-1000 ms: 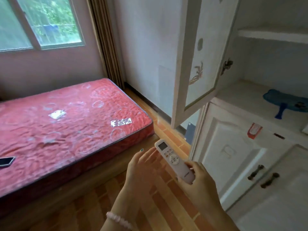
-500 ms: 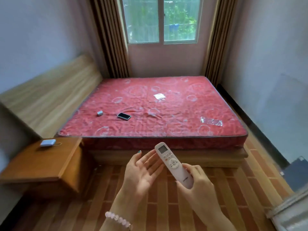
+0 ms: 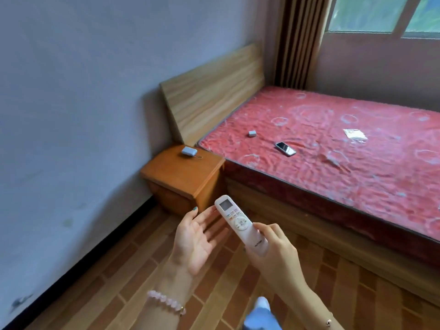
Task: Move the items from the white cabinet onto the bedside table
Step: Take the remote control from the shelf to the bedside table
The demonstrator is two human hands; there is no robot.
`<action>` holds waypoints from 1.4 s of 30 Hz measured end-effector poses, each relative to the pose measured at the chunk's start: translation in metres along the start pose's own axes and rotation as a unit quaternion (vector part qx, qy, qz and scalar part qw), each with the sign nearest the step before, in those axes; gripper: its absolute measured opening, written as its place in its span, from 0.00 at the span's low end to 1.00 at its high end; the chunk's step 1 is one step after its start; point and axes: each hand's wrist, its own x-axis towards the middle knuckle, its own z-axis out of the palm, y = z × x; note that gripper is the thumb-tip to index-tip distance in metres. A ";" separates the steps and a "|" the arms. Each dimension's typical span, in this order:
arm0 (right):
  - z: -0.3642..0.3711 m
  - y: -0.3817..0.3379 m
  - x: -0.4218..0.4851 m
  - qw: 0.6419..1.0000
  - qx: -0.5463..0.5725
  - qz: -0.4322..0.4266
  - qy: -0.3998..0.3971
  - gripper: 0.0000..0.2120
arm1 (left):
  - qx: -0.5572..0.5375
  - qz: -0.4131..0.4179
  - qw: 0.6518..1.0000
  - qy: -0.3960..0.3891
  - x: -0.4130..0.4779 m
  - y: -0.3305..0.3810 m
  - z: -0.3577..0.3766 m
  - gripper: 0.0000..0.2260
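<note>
pale wall [image 3: 71,91], brick-pattern floor [image 3: 119,282], wooden headboard [image 3: 209,91], red mattress [image 3: 345,151], brown curtain [image 3: 297,39], window [image 3: 381,13].

Glossy white plastic remote [image 3: 240,223]; polished orange wood bedside table [image 3: 188,173]; pale matt wood-grain headboard [image 3: 214,91]; rumpled red quilted cloth mattress [image 3: 345,148] at right.
</note>
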 end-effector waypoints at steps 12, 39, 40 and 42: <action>0.091 -0.007 0.175 0.990 0.007 -0.071 -0.119 0.22 | -0.057 0.068 0.989 0.116 0.125 0.080 -0.033 0.18; 0.365 -0.039 0.510 0.942 -0.154 0.085 -0.286 0.17 | 0.029 -0.051 0.979 0.193 0.506 0.263 -0.171 0.21; 0.379 -0.040 0.521 0.940 -0.159 0.093 -0.287 0.16 | 0.029 -0.061 0.979 0.193 0.522 0.270 -0.181 0.21; 0.407 -0.040 0.541 0.939 -0.159 0.108 -0.286 0.18 | 0.020 -0.080 0.978 0.192 0.552 0.283 -0.198 0.22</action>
